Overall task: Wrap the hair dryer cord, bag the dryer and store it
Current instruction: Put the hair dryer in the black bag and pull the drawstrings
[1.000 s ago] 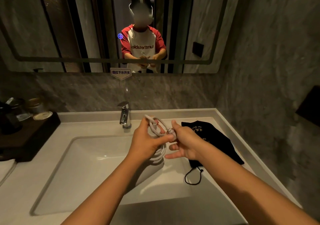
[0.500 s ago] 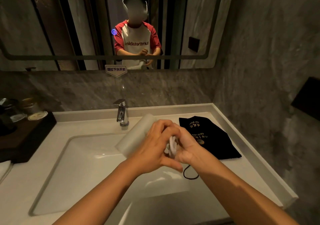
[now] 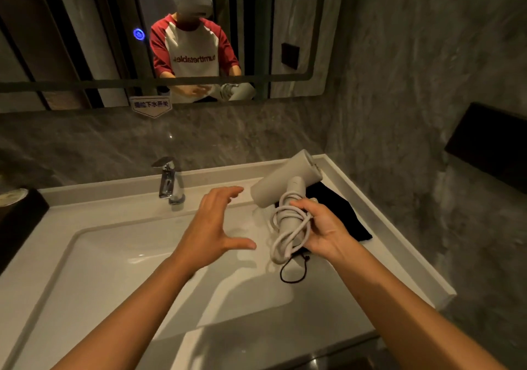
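A white hair dryer (image 3: 285, 178) hangs in the air over the sink's right side, barrel pointing up and right. Its white cord (image 3: 288, 227) is looped around the handle. My right hand (image 3: 325, 229) grips the handle and the cord loops together. My left hand (image 3: 214, 224) hovers to the left of the dryer, fingers spread, holding nothing. A black drawstring bag (image 3: 342, 215) lies flat on the counter behind my right hand, its string loop (image 3: 293, 272) trailing toward the basin.
The white basin (image 3: 94, 258) fills the counter's middle, with a chrome faucet (image 3: 169, 181) at the back. A dark tray with jars (image 3: 17, 212) stands at the left. A mirror (image 3: 85, 41) hangs above, and a stone wall with a black box (image 3: 490, 144) closes the right.
My left hand has let go and opened, moving left. The dryer now stands clear in my right hand, turned with the barrel up and right, cord wound on the handle.
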